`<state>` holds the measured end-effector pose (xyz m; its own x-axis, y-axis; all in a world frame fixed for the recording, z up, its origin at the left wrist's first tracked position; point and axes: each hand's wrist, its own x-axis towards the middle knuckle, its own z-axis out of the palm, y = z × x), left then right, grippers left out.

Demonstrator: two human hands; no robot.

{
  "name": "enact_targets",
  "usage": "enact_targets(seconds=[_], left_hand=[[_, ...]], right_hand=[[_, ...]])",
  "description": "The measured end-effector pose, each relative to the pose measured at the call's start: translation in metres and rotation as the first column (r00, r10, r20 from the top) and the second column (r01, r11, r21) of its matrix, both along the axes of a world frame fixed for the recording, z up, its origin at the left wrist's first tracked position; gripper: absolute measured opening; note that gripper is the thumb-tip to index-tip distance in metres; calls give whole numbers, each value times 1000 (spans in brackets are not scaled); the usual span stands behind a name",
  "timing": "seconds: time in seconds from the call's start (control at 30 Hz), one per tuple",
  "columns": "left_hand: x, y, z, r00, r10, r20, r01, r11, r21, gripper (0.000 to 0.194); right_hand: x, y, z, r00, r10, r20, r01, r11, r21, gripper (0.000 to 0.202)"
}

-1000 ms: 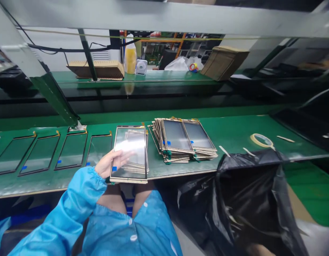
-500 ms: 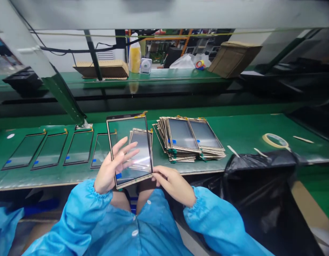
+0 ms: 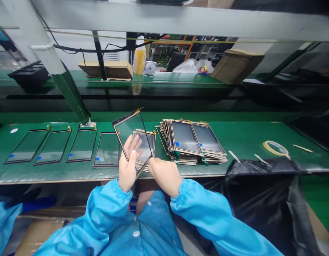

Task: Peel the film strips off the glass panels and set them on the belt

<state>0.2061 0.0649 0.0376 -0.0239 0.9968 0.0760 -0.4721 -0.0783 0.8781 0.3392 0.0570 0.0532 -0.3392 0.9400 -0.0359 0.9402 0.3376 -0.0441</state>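
A glass touch panel (image 3: pixel 130 125) with a black border is held tilted above the front of the bench. My left hand (image 3: pixel 128 169) grips its lower left side, with fingers behind the glass showing through it and the thumb in front. At the lower right corner, my right hand (image 3: pixel 165 174) is closed with its fingertips pressed to the edge. Whether it also pinches a thin strip there is hidden. Behind the held panel lies a small stack of similar panels (image 3: pixel 151 142). A taller double stack of panels (image 3: pixel 183 137) stands to the right.
Several single panels lie in a row on the left, including one panel (image 3: pixel 82 145) near the post (image 3: pixel 71 94). On the right are a tape roll (image 3: pixel 267 146), thin pale strips (image 3: pixel 234 156) and a black bag (image 3: pixel 260 192) at the bench edge. Cardboard (image 3: pixel 111 69) occupies the rear shelf.
The held panel has turned and tipped, its top swinging right. My left hand has moved right, closer to my right hand, which is now curled more tightly. The camera view has shifted slightly.
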Motion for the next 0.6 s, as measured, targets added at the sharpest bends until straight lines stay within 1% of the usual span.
enact_targets(seconds=[0.03, 0.07, 0.1, 0.13, 0.17, 0.2, 0.23, 0.27, 0.3, 0.33, 0.37, 0.4, 0.43, 0.47, 0.5, 0.53, 0.57, 0.6], left_hand=[[-2, 5, -4, 999, -35, 27, 35, 999, -29, 50], [-5, 10, -9, 994, -90, 66, 94, 993, -66, 50], [-7, 14, -12, 981, -156, 118, 168, 980, -105, 50], [-9, 17, -16, 958, -228, 176, 254, 956, -144, 50], [-9, 18, -18, 925, -294, 240, 339, 923, -179, 50], [-8, 17, -19, 887, -349, 302, 418, 885, -206, 52], [-6, 15, -19, 848, -390, 358, 484, 845, -226, 55], [-4, 11, -19, 812, -420, 405, 538, 808, -240, 58], [-1, 8, -18, 780, -442, 444, 580, 777, -246, 62], [2, 4, -17, 752, -462, 470, 613, 751, -244, 64], [4, 1, -16, 730, -480, 485, 639, 733, -236, 65], [4, -1, -15, 715, -500, 488, 657, 719, -226, 63], [4, -2, -14, 708, -517, 481, 669, 711, -219, 58], [2, -3, -14, 711, -529, 464, 670, 709, -220, 53], [-1, -2, -14, 724, -533, 439, 664, 711, -233, 48], [-5, -1, -15, 745, -527, 410, 648, 717, -256, 46], [-9, -1, -15, 770, -511, 382, 625, 725, -289, 45], [-13, 1, -16, 798, -488, 354, 594, 734, -328, 44]], right_hand=[[-1, 2, 7, 994, 64, -87, -67, 997, -35, 13], [-3, 4, 14, 968, 126, -215, -143, 987, -67, 15], [-4, 9, 22, 912, 165, -376, -213, 973, -91, 17], [-6, 16, 31, 823, 166, -544, -268, 957, -113, 18], [-8, 25, 40, 709, 128, -694, -300, 945, -132, 19], [-9, 37, 49, 587, 65, -807, -311, 938, -150, 18], [-9, 50, 58, 476, 4, -880, -307, 938, -161, 16], [-5, 63, 66, 384, -38, -923, -282, 947, -156, 15], [2, 76, 75, 313, -52, -948, -228, 965, -128, 13], [15, 88, 83, 260, -38, -965, -144, 986, -78, 11], [34, 96, 89, 214, 0, -977, -29, 1000, -6, 10], [59, 99, 93, 178, 48, -983, 110, 992, 68, 11], [89, 97, 94, 154, 100, -983, 273, 952, 140, 13], [122, 90, 91, 141, 155, -978, 447, 871, 202, 16], [158, 76, 84, 165, 158, -973, 599, 768, 227, 23], [193, 56, 73, 216, 159, -963, 766, 584, 269, 28], [224, 30, 58, 300, 56, -952, 870, 392, 297, 36], [249, 0, 40, 392, -199, -898, 907, 248, 341, 49]])
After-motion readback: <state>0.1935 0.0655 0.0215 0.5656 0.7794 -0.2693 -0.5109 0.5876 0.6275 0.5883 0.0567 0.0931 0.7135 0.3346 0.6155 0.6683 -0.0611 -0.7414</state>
